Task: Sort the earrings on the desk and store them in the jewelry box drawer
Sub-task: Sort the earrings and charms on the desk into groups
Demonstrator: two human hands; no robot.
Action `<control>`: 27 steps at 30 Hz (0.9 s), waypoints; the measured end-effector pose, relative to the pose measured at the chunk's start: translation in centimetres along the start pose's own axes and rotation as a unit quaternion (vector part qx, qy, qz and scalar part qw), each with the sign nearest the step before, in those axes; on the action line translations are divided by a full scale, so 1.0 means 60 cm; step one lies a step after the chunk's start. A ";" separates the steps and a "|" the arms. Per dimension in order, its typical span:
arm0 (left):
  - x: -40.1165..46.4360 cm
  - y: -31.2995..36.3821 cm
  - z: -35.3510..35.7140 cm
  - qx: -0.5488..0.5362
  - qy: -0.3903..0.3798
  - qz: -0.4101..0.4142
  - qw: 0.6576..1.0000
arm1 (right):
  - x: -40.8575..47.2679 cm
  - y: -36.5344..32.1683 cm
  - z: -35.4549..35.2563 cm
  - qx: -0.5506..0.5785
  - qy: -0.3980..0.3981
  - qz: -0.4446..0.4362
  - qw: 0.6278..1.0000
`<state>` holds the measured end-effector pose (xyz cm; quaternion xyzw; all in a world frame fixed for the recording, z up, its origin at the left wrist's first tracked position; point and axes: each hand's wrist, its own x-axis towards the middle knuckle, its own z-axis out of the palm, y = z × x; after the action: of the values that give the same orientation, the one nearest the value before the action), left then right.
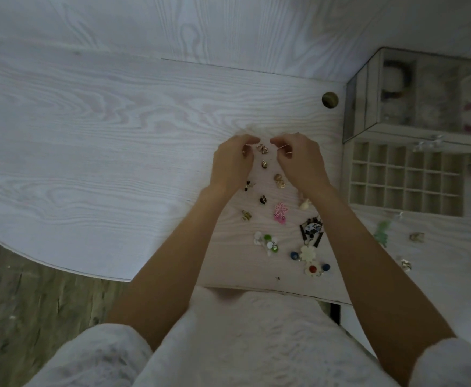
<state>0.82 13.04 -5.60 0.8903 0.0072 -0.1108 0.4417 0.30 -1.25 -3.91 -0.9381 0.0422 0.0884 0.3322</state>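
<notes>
Earrings [279,213] lie scattered on the surface [117,152] beside the open gridded drawer [404,180], small, light, hard and likely snag-prone, best pinched by the body rather than hook, while the left hand [232,163] and right hand [301,160] curl near a gold pair [262,148], grasp unclear.

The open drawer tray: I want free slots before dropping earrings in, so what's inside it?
The drawer tray shows a grid of compartments that look empty. Its far right end is blurred and its back edge is under the jewelry box.
</notes>
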 end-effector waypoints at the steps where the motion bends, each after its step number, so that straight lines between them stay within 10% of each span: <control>1: -0.006 -0.004 -0.006 0.009 0.003 0.017 1.000 | -0.007 0.003 -0.006 -0.002 0.004 -0.018 1.000; 10: -0.104 0.031 -0.022 0.151 0.063 0.153 0.975 | -0.134 0.029 -0.062 -0.165 0.068 -0.168 0.970; 21: -0.219 0.136 0.188 0.187 -0.149 0.199 0.950 | -0.348 0.246 -0.129 -0.110 0.099 0.100 0.984; 27: -0.204 0.170 0.297 0.289 -0.146 0.227 0.919 | -0.319 0.312 -0.155 -0.053 0.088 0.079 0.992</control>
<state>-13.38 -6.18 -5.53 0.9310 -0.2916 -0.1333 0.1745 -19.76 -21.25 -4.59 -0.9524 0.1401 0.0338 0.2687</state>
